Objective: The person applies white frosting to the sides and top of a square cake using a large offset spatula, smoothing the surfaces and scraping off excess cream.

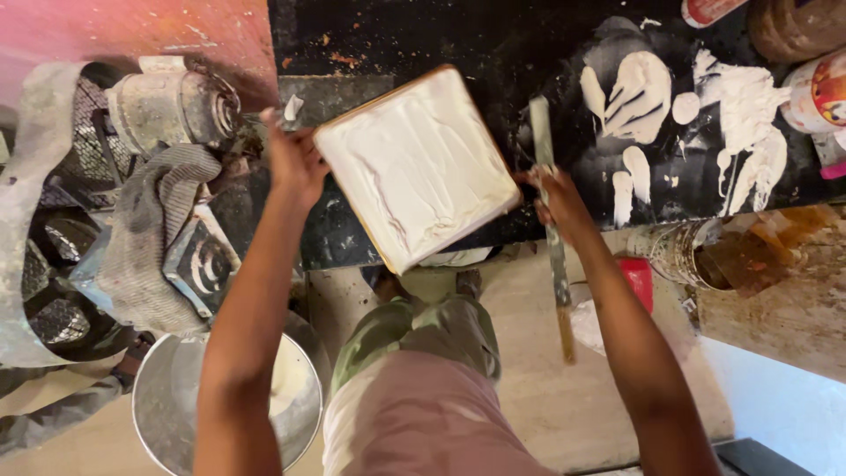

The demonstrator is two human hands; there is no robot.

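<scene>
Square tile (416, 167) coated with white paste, tilted above the black worktop's (458, 35) near edge. Gripped at its left corner by the left hand (293, 159). Right of the tile, right hand (557, 201) clenched around a long flat stick (552, 220). Below-left of the tile, a metal bucket (167, 397).

left hand (295, 163) gripping coated tile (417, 167) — right hand (560, 203), scraper (551, 220)

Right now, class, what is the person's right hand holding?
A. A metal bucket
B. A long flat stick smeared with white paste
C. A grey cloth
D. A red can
B: the right hand grips a long flat stick coated in pale paste, while the left hand holds the white-covered square tile by its edge.
</scene>
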